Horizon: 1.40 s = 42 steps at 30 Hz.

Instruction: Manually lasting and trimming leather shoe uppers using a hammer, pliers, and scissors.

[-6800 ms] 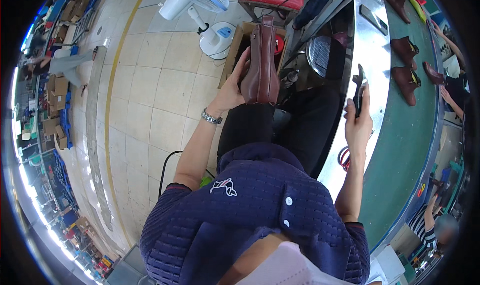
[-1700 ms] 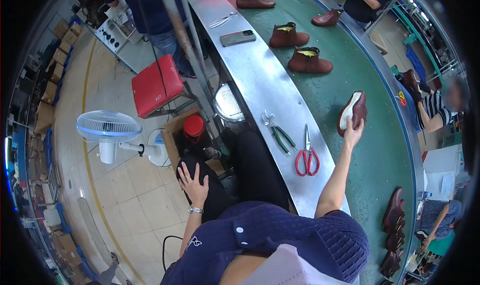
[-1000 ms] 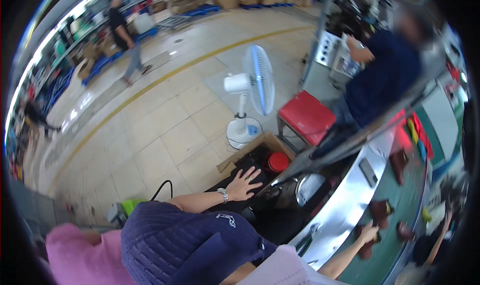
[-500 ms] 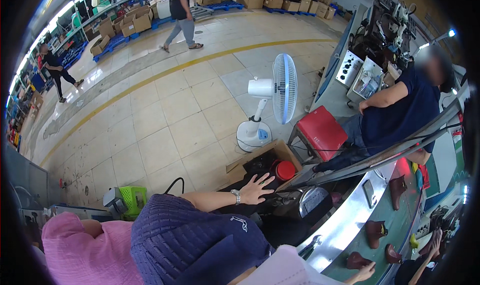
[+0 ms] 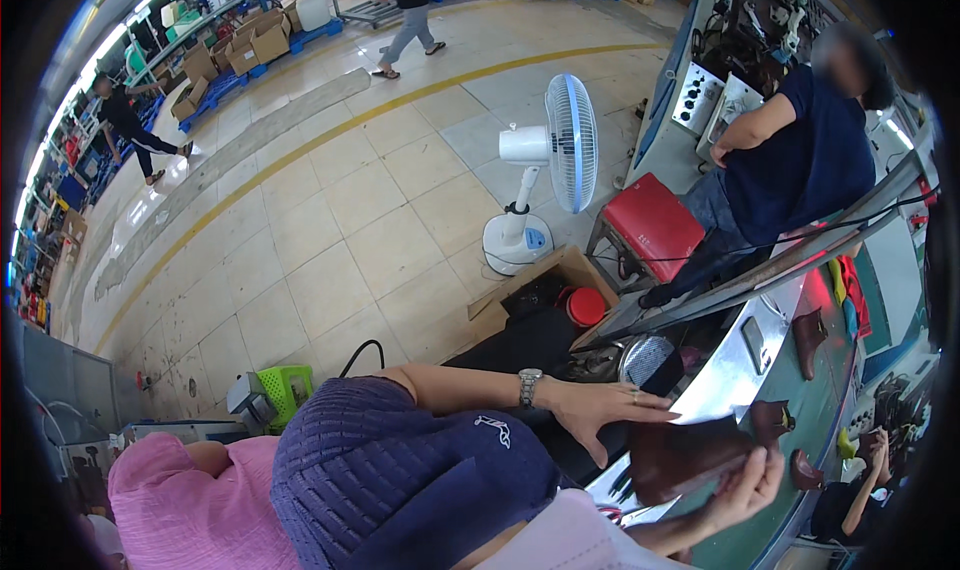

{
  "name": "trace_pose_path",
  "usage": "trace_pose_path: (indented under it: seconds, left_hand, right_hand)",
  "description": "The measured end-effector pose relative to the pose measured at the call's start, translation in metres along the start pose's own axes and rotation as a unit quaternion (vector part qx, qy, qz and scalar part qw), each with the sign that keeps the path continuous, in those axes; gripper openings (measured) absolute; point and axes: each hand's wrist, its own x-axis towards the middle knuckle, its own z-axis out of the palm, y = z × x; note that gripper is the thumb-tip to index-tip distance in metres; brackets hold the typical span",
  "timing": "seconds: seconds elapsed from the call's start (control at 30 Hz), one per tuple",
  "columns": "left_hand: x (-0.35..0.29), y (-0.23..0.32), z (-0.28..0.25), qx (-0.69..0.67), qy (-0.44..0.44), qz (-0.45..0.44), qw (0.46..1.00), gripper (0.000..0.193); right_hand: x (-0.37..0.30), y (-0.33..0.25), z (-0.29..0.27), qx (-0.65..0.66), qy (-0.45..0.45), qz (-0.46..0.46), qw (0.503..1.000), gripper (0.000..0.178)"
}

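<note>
One brown leather boot [image 5: 685,460], near right | right hand [image 5: 748,488]: gripping it | left hand [image 5: 600,410]: fingers spread beside boot

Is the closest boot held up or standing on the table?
Held up: the right hand grips the boot, and it looks bigger, so probably nearer, than the other boots.

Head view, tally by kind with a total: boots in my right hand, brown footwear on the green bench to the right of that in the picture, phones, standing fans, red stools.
Boot in the right hand: 1
Brown footwear on the green bench, right of that: 3
Phone: 1
Standing fan: 1
Red stool: 1
Total: 7
</note>
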Motion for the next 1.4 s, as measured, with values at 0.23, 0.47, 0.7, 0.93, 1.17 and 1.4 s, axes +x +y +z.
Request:
trace_pose_path:
  seconds: [0.23, 0.47, 0.7, 0.93, 1.17, 1.4]
  left_hand:
    - [-0.037, 0.0, -0.041, -0.037, 0.105, 0.0, 0.994, 0.1]
    - [-0.081, -0.021, -0.043, 0.059, 0.21, -0.137, 0.966, 0.106]
    - [-0.08, -0.056, -0.033, -0.011, 0.235, -0.172, 0.956, 0.111]
    - [-0.081, -0.056, -0.048, -0.027, 0.216, -0.198, 0.956, 0.115]
    - [-0.083, -0.045, -0.059, -0.013, 0.18, -0.194, 0.964, 0.113]
    - [-0.084, -0.057, -0.056, 0.048, 0.182, -0.22, 0.957, 0.1]
  right_hand:
    - [0.0, 0.004, 0.116, 0.138, -0.123, 0.095, 0.978, 0.011]
    - [-0.015, 0.027, 0.16, -0.054, -0.251, 0.032, 0.966, 0.07]
    - [-0.064, 0.076, 0.168, -0.155, -0.261, 0.035, 0.952, 0.081]
    - [-0.041, 0.07, 0.171, -0.139, -0.299, 0.048, 0.943, 0.072]
    - [-0.035, 0.067, 0.159, -0.142, -0.355, 0.048, 0.923, 0.071]
    - [-0.041, 0.071, 0.173, -0.135, -0.274, 0.099, 0.947, 0.066]
